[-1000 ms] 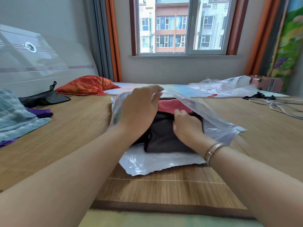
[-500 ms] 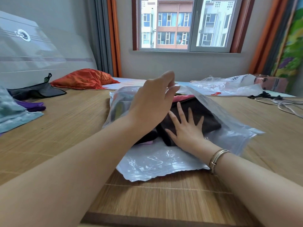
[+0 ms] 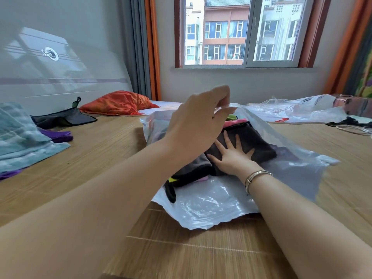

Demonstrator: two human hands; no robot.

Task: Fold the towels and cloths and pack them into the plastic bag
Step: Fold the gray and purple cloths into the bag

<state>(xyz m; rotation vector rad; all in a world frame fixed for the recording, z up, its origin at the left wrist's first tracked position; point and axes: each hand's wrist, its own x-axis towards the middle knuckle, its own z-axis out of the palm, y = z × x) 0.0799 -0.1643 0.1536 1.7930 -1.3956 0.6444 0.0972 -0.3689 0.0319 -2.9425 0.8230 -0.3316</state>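
Note:
A clear plastic bag lies open on the bamboo mat in front of me. Inside it sits a stack of folded cloths, with a dark brown cloth on top and a pink one behind it. My left hand pinches the bag's upper flap and holds it raised. My right hand lies flat with spread fingers on the dark cloth inside the bag. A black cloth with a yellow tag sticks out at the bag's mouth.
A light blue towel over purple cloth lies at the left. A dark grey cloth and an orange cloth sit further back. Another plastic bag and cables lie at the far right.
My left hand has lifted the bag's flap higher. My right hand has gone from curled at the cloth's edge to flat with spread fingers, and the dark cloth sits deeper in the bag.

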